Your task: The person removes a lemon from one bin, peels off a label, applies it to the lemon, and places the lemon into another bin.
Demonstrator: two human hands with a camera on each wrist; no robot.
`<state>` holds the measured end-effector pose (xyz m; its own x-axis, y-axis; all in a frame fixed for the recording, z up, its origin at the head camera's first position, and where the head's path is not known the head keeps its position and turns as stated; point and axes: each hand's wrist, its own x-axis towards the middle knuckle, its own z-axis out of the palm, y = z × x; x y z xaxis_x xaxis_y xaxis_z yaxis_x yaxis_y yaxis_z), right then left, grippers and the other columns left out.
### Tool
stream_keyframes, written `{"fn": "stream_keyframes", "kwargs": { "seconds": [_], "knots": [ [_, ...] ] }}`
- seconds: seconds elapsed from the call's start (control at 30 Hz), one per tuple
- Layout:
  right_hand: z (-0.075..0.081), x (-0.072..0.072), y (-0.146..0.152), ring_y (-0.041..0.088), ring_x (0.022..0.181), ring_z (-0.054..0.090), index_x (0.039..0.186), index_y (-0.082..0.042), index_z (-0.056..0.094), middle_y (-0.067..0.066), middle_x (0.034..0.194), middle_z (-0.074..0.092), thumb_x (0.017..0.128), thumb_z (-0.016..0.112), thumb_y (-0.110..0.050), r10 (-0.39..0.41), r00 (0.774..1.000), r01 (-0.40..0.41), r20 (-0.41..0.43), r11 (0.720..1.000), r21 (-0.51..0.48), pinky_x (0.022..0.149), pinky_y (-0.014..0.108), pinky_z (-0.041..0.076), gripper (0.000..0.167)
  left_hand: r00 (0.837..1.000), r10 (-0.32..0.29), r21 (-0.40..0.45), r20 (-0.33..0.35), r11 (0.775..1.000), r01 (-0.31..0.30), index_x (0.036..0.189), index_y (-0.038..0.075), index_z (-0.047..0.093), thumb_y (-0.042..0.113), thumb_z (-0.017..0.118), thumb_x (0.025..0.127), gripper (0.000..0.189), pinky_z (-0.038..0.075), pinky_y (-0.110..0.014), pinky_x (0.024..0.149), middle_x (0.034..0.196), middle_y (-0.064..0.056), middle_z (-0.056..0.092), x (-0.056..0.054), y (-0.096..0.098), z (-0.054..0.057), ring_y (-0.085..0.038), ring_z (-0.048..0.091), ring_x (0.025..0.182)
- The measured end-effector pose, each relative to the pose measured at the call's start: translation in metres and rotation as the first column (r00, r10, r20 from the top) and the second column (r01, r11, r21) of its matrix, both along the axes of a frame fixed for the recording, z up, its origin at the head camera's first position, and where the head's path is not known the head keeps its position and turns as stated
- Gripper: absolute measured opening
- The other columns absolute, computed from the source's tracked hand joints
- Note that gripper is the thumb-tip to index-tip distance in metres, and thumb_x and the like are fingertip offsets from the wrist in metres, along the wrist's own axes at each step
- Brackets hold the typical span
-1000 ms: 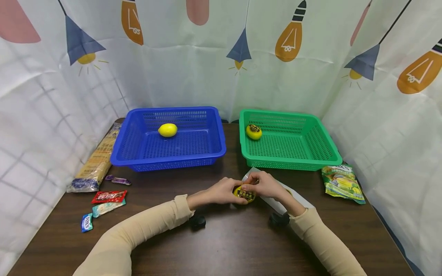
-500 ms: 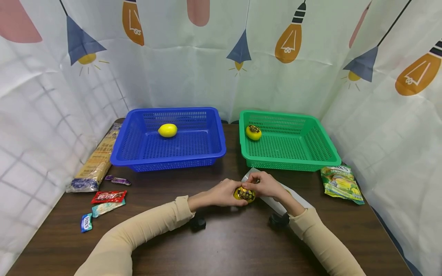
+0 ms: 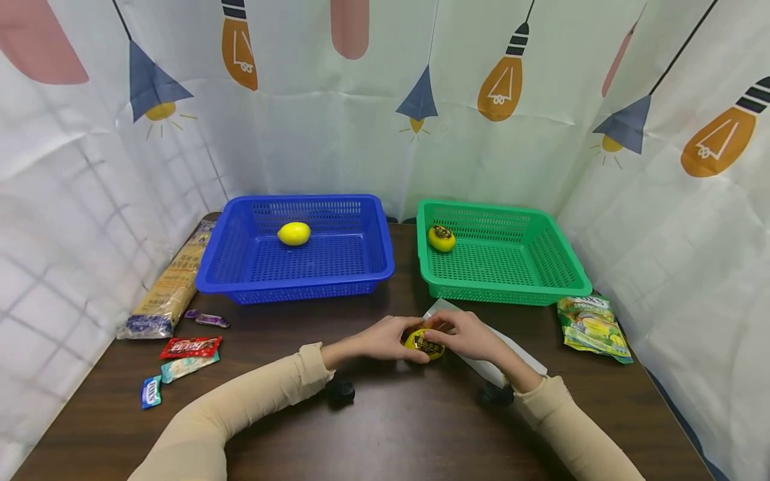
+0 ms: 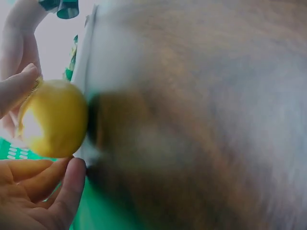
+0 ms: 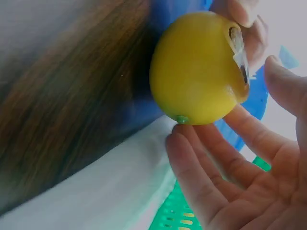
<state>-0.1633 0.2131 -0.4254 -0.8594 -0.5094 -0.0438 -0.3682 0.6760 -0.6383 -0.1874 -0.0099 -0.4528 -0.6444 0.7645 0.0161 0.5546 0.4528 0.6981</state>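
Note:
In the head view my left hand (image 3: 385,338) holds a yellow lemon (image 3: 423,343) just above the dark table. A black-and-gold printed label sits on the lemon's upper face. My right hand (image 3: 468,334) is on its other side, thumb at the label and fingers bent round the far side. The right wrist view shows the lemon (image 5: 196,72) with a green stem end, fingertips beneath it, and the label's edge with a glossy, pale bit standing up. From the left wrist view, my left thumb and fingers (image 4: 43,191) grip the lemon (image 4: 57,120) from both sides.
A white strip (image 3: 520,351) lies under my right forearm. Behind stand a blue basket (image 3: 301,294) with a plain lemon (image 3: 294,234) and a green basket (image 3: 511,294) with a labelled lemon (image 3: 442,238). Small wrapped snacks (image 3: 190,347) lie left, a green-yellow bag (image 3: 592,327) right.
The head view has tilted slightly up, so the scene sits lower. My right hand has shifted its fingers on the lemon, its thumb now lower on the label. My left hand keeps hold.

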Motion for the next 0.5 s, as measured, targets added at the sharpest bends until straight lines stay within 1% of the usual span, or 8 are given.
{"fn": "stream_keyframes", "kwargs": {
  "seconds": [0.1,0.17,0.2,0.27,0.33,0.4,0.43,0.5],
  "knots": [
    [0.002,0.004,0.001,0.023,0.109,0.069,0.124,-0.012,0.066,0.008,0.123,0.070,0.093,0.066,-0.045,0.034,0.999,-0.034,-0.023,0.999,-0.001,0.089,0.041,0.060,0.045,1.000,0.020,0.012,0.022,1.000,-0.020,0.136,0.010,0.057,0.043,0.071,0.090,0.058,0.057,-0.027,0.084,0.116,-0.002,0.074,-0.001,-0.008,0.005,-0.012,0.068,0.101],
    [0.003,0.006,0.001,0.024,0.113,0.067,0.132,-0.011,0.062,0.008,0.130,0.067,0.090,0.070,-0.044,0.063,0.997,-0.062,-0.042,0.998,0.012,0.091,0.042,0.059,0.054,0.998,0.036,0.012,0.055,0.999,-0.037,0.142,0.006,0.052,0.042,0.064,0.095,0.060,0.056,-0.035,0.095,0.129,-0.007,0.069,-0.003,-0.013,0.008,-0.018,0.066,0.116],
    [0.003,0.006,0.001,0.024,0.114,0.066,0.134,-0.011,0.060,0.008,0.132,0.066,0.088,0.073,-0.044,0.078,0.996,-0.076,-0.049,0.997,0.024,0.092,0.042,0.058,0.058,0.996,0.045,0.018,0.079,0.999,-0.046,0.144,0.004,0.050,0.041,0.060,0.098,0.060,0.054,-0.038,0.100,0.134,-0.009,0.066,-0.004,-0.015,0.009,-0.022,0.064,0.121],
    [0.002,0.007,-0.001,0.021,0.117,0.064,0.137,-0.012,0.058,0.005,0.135,0.065,0.084,0.077,-0.045,0.115,0.990,-0.109,-0.078,0.992,0.070,0.095,0.041,0.057,0.064,0.985,0.067,0.033,0.159,0.997,-0.074,0.146,0.003,0.047,0.039,0.051,0.102,0.057,0.053,-0.042,0.101,0.139,-0.012,0.062,-0.006,-0.019,0.011,-0.026,0.064,0.123],
    [0.001,0.007,-0.003,0.019,0.119,0.063,0.138,-0.013,0.058,0.003,0.136,0.065,0.080,0.081,-0.044,0.151,0.983,-0.139,-0.107,0.984,0.114,0.097,0.041,0.055,0.069,0.964,0.081,0.068,0.254,0.993,-0.101,0.146,0.002,0.046,0.036,0.043,0.106,0.053,0.054,-0.042,0.100,0.141,-0.016,0.060,-0.010,-0.020,0.011,-0.030,0.062,0.124],
    [0.000,0.007,-0.005,0.018,0.119,0.062,0.137,-0.013,0.058,0.002,0.136,0.065,0.076,0.084,-0.043,0.179,0.976,-0.161,-0.126,0.976,0.144,0.100,0.041,0.053,0.073,0.936,0.094,0.107,0.338,0.985,-0.138,0.145,-0.001,0.046,0.031,0.039,0.107,0.050,0.055,-0.041,0.098,0.141,-0.020,0.058,-0.013,-0.019,0.010,-0.033,0.061,0.123],
    [0.000,0.007,-0.006,0.018,0.119,0.063,0.137,-0.013,0.058,0.002,0.135,0.065,0.074,0.086,-0.042,0.197,0.970,-0.174,-0.141,0.971,0.162,0.100,0.041,0.053,0.074,0.919,0.103,0.124,0.381,0.979,-0.160,0.145,-0.002,0.046,0.029,0.038,0.108,0.049,0.056,-0.040,0.097,0.141,-0.021,0.058,-0.015,-0.018,0.009,-0.034,0.060,0.123],
    [-0.001,0.007,-0.006,0.019,0.117,0.063,0.135,-0.012,0.059,0.003,0.133,0.066,0.071,0.088,-0.040,0.224,0.961,-0.194,-0.161,0.964,0.184,0.100,0.041,0.053,0.076,0.896,0.110,0.152,0.431,0.969,-0.193,0.144,-0.004,0.046,0.024,0.037,0.108,0.047,0.055,-0.039,0.100,0.141,-0.023,0.057,-0.019,-0.016,0.006,-0.035,0.057,0.129]
  ]
}}
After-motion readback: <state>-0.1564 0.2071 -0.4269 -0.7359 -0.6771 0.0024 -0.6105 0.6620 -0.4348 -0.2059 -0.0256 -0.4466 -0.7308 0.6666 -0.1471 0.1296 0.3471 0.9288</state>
